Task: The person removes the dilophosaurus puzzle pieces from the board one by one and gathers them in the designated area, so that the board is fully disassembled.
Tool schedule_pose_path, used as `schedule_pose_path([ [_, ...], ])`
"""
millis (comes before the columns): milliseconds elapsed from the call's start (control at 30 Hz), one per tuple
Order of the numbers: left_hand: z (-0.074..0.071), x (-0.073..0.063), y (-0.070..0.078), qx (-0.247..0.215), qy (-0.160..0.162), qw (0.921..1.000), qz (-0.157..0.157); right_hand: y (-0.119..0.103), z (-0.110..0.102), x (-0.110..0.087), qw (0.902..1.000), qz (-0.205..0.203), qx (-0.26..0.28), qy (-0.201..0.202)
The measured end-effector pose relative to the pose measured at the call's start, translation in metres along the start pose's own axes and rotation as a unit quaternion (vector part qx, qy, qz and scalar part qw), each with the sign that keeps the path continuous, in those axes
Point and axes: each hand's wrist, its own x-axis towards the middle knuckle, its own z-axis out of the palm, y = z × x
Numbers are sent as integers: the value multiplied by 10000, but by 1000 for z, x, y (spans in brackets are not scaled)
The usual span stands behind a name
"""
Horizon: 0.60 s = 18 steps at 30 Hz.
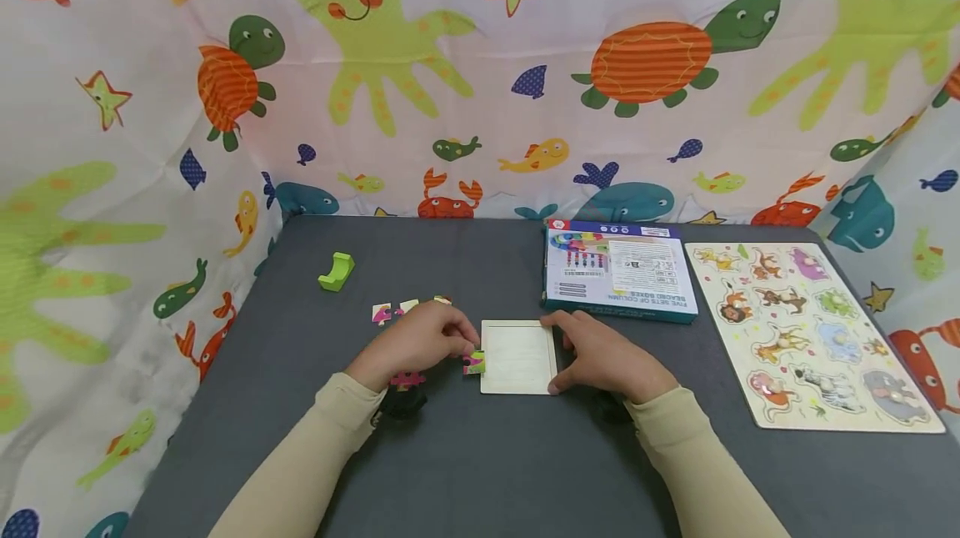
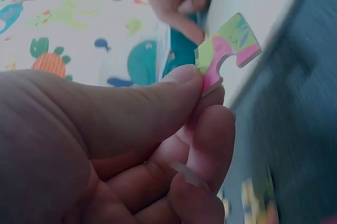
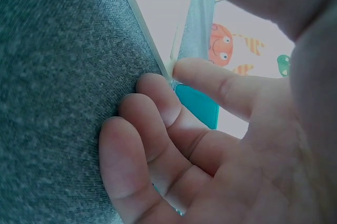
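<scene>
My left hand [image 1: 420,342] pinches a pink and green jigsaw piece [image 2: 231,45] between thumb and forefinger. In the head view that piece overlaps the left edge of a shallow white puzzle tray [image 1: 517,357], which has a raised rim and no pieces inside. My right hand [image 1: 611,354] grips the tray's right side, index finger at the far corner and thumb at the near corner. The right wrist view shows the index fingertip [image 3: 184,69] right at a tray corner, the other fingers curled beside it over the grey cloth.
Several loose jigsaw pieces [image 1: 382,314] lie beyond my left hand, and a pink one [image 1: 407,379] lies near its wrist. Farther left is a curved green block [image 1: 337,271]. A flat box [image 1: 615,271] and a wooden animal puzzle board [image 1: 813,338] lie on the right.
</scene>
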Motion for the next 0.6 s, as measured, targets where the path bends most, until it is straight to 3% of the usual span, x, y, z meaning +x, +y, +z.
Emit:
schedule_pose_path([
  [233,-15,-21,-22,-26,-11,9997,-257,3,0,-2,10000,-11,18,20],
  [600,-13,-23,-33,203,38,9990,-394,2,1,1,9999,-108,2,28],
])
